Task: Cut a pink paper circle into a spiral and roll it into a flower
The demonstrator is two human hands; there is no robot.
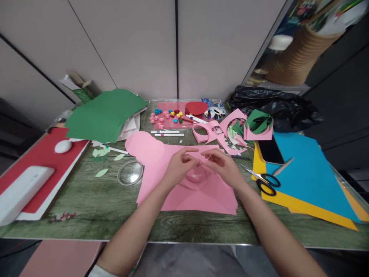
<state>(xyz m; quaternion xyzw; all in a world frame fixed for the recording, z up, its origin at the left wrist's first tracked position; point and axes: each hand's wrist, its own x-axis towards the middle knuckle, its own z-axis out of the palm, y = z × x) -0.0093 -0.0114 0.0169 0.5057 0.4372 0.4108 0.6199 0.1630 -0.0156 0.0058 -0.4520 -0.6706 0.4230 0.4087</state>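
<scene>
My left hand [182, 164] and my right hand [223, 164] meet closely above a stack of pink paper [167, 198]. Their fingers are bent and the thumbs and fingertips come together; whatever they pinch is small, perhaps pinkish, and I cannot make it out. Right under them lies a round clear lid or dish [197, 175] on the pink sheets. Left of the stack rests another clear round lid [130, 172] on the table. Pink paper circles [147, 148] overlap the stack's upper left corner. Scissors [263, 180] with black handles lie to the right of my right hand.
Green paper [106, 113] and a red sheet [37, 173] with a white case lie left. A tray [173, 107] with small coloured pieces stands behind, beside pink cut-outs [209, 131]. A phone [270, 151] lies by blue paper [305, 169]; a black bag [271, 107] sits back right.
</scene>
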